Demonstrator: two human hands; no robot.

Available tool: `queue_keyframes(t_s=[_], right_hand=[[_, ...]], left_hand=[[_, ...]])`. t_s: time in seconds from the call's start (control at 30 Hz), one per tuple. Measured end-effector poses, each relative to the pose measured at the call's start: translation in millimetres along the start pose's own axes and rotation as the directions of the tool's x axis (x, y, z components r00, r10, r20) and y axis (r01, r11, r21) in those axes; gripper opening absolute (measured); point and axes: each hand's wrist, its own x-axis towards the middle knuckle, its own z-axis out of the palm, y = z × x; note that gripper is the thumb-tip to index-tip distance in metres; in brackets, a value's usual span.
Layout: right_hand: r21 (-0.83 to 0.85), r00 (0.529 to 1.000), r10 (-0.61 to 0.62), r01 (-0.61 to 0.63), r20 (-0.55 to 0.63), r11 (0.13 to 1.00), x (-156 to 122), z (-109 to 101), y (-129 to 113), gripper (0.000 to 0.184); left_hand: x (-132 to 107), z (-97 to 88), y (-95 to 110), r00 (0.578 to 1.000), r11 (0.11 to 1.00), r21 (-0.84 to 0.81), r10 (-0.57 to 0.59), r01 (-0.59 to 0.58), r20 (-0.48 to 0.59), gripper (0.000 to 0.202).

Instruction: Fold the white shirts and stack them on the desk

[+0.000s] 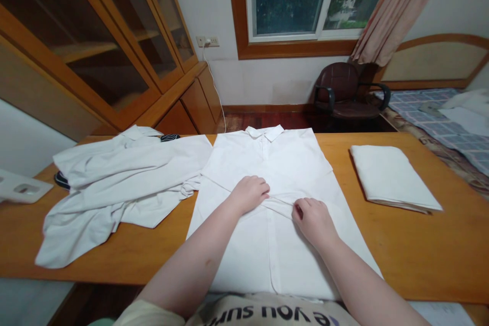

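Counting one wooden table (416, 260), two white shirts: we have the spread shirt (271, 234) mid-table, far edge to near edge, the crumpled shirt (114, 183) touching its left side. One folded cloth (393, 175) right, bare wood around it. Two hands on the spread shirt: left hand (250, 194), right hand (313, 219), fingers curled nearly closed; whether they pinch fabric, we can't tell.

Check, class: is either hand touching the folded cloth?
No, the left hand and right hand are both at the middle shirt, apart from the folded cloth.
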Motion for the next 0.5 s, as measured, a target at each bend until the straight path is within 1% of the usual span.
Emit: queue_keyframes(t_s=[0.1,0.17,0.3,0.4,0.5], right_hand=[[0.041,0.999,-0.019,0.021,-0.033,0.999,-0.2,-0.5,1.3,0.018],[0.058,0.999,-0.024,0.026,-0.038,0.998,0.3,-0.8,2.2,0.018],[0.071,1.0,-0.022,0.022,0.0,0.997,1.4,-1.0,4.2,0.018],[0.089,0.999,-0.028,0.025,0.023,0.996,1.4,-1.5,5.5,0.017],[0.097,0.999,-0.037,0.036,0.01,0.995,0.2,-2.4,6.9,0.017]], left_hand=[[-2.3,8.9,2.1,0.995,0.996,0.001,0.093,-0.094,-0.043,0.017],[-2.7,14.3,2.3,0.99,0.992,0.019,0.122,-0.121,-0.064,0.019],[-2.2,20.6,2.9,0.987,0.992,0.067,0.116,-0.109,-0.112,0.023],[-2.2,20.8,4.0,0.991,0.993,0.073,0.099,-0.092,-0.094,0.021],[-2.9,18.7,2.8,0.994,0.997,0.03,0.078,-0.076,-0.073,0.013]])
